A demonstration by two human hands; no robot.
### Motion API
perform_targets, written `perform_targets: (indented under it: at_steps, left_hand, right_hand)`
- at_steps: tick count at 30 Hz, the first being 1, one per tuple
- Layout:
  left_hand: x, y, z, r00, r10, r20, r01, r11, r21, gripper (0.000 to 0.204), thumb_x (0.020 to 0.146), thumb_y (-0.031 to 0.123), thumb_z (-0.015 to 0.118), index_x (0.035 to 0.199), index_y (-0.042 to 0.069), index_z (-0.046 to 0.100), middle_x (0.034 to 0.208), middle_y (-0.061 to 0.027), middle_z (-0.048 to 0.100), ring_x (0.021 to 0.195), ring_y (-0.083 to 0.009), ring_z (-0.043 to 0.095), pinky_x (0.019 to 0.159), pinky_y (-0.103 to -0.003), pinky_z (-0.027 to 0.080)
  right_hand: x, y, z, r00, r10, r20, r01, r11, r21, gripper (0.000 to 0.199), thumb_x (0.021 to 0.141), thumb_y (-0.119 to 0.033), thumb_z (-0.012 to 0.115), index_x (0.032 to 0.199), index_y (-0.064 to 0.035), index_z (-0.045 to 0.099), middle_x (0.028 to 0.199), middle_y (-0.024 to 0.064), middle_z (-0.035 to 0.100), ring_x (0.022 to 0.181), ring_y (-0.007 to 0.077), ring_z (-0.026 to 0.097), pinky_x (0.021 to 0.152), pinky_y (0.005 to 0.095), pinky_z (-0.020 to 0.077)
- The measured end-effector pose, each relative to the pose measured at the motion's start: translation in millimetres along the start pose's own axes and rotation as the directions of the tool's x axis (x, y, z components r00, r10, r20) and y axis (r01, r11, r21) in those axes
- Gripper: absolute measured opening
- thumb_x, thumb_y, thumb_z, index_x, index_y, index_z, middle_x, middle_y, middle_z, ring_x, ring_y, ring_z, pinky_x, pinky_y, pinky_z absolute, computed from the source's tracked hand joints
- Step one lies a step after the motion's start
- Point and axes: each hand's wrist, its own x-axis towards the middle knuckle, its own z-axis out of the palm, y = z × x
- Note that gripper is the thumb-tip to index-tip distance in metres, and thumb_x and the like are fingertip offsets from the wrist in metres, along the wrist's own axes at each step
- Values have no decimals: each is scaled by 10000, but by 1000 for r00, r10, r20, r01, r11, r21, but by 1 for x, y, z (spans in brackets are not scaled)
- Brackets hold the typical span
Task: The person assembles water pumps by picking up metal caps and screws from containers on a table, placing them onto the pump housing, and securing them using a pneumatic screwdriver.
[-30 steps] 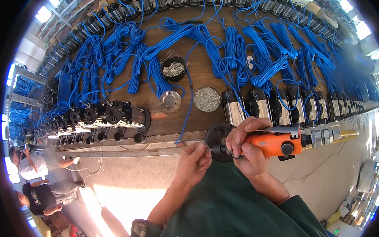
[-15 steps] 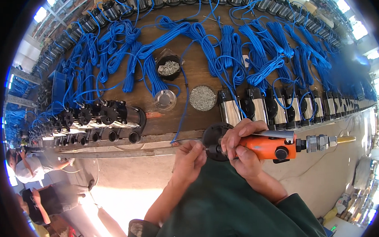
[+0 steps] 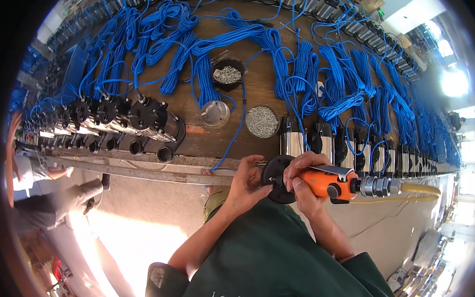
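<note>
Hands meet just below the middle of the frame, over a flat, round black disc (image 3: 272,168) that stands out from the near edge of the brown wooden bench (image 3: 190,141). The right hand (image 3: 305,185) is wrapped round the front of an orange power tool with a silver lever (image 3: 324,184), its fingers closed on the body and its knuckles covering part of the disc. Behind the tool, a chain of silver metal fittings (image 3: 378,186) runs right into a yellow hose (image 3: 422,190) that loops back.

On the disc's left side is the left hand (image 3: 245,185), forefinger and thumb parted like a loose C, thumb tip at the disc's face; from here I can't tell whether it pinches anything small.

Up on the bench, near the centre, sit a shallow silver round dish (image 3: 226,118), a round heap of small grey metal pieces (image 3: 262,122) and, higher, a black bowl (image 3: 229,87) with more such bits. Bundled bright-blue cables (image 3: 279,63) sprawl across the upper half. Shiny steel cylinders with black ends (image 3: 292,134) line the bench edge to the right, and black-capped steel pumps (image 3: 150,114) line it to the left. Someone in dark trousers (image 3: 63,200) is at the lower left.
</note>
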Motion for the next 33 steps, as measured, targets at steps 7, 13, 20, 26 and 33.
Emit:
perform_targets:
  at_steps: [7,13,20,26,33]
  left_hand:
    - [-1,-13,-5,968,-239,72,249,911,-328,452,745,-6,724,1118,12,470,725,18,525,654,-23,465,559,-199,369]
    - [-4,-24,-5,986,-159,53,168,924,-345,319,802,53,703,1031,40,482,804,8,574,665,-27,483,544,-189,353]
    - [-1,-19,-2,979,-201,15,196,934,-299,317,798,50,696,1048,29,502,806,2,574,667,-45,493,557,-203,376]
    - [-9,-3,-2,840,-512,-179,367,780,-506,224,842,80,633,1039,53,530,849,-33,565,742,-109,518,619,-264,413]
    - [-5,-16,-33,808,-537,-241,231,666,-710,184,953,59,465,1098,-23,543,967,-112,618,794,-188,557,680,-316,463]
  right_hand:
    - [6,4,4,975,-60,214,105,973,-207,208,742,55,545,933,-6,491,761,122,539,579,149,545,554,249,483]
    - [6,7,15,994,-20,104,35,990,-139,181,756,51,506,929,2,485,770,127,543,542,146,508,593,294,490]
    - [7,2,11,996,81,41,-76,991,-106,256,746,21,538,995,8,481,796,133,561,557,151,522,570,294,479]
    - [10,-34,-17,996,-70,-60,74,996,55,341,732,79,506,1066,18,471,864,126,580,650,141,571,590,261,490]
    - [-16,-25,-62,940,-34,-339,57,997,60,348,742,70,493,1078,-12,456,839,117,549,633,138,516,604,283,476]
